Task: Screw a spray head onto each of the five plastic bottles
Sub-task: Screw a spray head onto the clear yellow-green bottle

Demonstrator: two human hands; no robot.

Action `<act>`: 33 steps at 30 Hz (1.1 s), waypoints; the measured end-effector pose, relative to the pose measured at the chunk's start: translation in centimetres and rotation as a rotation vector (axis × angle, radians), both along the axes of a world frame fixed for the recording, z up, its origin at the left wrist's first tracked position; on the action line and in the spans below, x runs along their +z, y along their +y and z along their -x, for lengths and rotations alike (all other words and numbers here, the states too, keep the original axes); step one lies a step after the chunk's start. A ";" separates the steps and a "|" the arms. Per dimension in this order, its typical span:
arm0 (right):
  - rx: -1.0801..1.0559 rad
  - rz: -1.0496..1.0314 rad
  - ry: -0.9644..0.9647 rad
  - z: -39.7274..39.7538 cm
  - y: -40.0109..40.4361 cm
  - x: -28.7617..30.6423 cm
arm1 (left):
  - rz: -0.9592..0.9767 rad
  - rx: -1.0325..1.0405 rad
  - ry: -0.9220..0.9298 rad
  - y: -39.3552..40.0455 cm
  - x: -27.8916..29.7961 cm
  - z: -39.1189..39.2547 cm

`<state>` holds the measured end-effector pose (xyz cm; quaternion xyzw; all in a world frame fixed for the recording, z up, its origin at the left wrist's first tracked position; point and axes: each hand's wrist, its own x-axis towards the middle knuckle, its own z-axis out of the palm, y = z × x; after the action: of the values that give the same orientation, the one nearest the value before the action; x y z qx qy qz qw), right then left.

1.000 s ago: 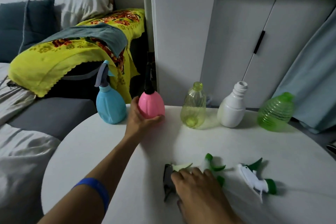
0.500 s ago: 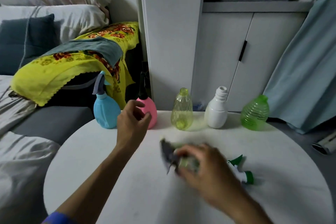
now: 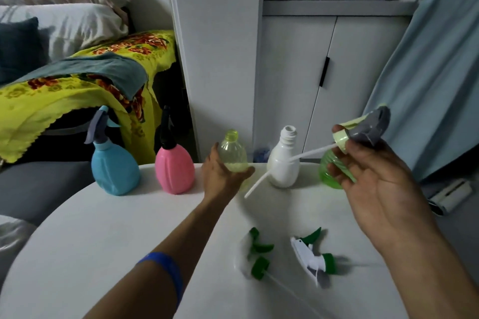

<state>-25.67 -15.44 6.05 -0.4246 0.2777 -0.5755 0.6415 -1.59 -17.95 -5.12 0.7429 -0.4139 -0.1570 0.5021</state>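
Observation:
Five bottles line the far edge of the round white table (image 3: pixel 108 243). The blue bottle (image 3: pixel 115 166) and the pink bottle (image 3: pixel 175 168) carry spray heads. My left hand (image 3: pixel 220 176) wraps the base of the clear yellow bottle (image 3: pixel 232 153), whose neck is bare. The white bottle (image 3: pixel 283 163) and the green ribbed bottle (image 3: pixel 330 171) also stand uncapped. My right hand (image 3: pixel 383 184) holds up a grey and pale yellow spray head (image 3: pixel 363 129); its white tube slants down toward the table. A green and clear spray head (image 3: pixel 255 254) and a white and green spray head (image 3: pixel 312 259) lie in front.
Behind the table stands a white cabinet (image 3: pixel 293 65). A sofa with a yellow flowered cloth (image 3: pixel 64 93) and cushions is at the left. A pale blue curtain (image 3: pixel 430 67) hangs at the right.
My left hand left the pink bottle and moved right onto the clear yellow bottle. My right hand picked the grey spray head off the table and lifted it up to the right.

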 end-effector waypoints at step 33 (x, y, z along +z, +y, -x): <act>0.039 0.098 -0.095 -2.5 -0.3 -1.2 | -0.210 -0.023 -0.688 17.2 6.6 -2.5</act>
<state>-23.14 -15.70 4.80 -0.4330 0.2102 -0.5954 0.6433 0.92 -0.72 1.45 0.7952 -0.5485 0.0551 0.2524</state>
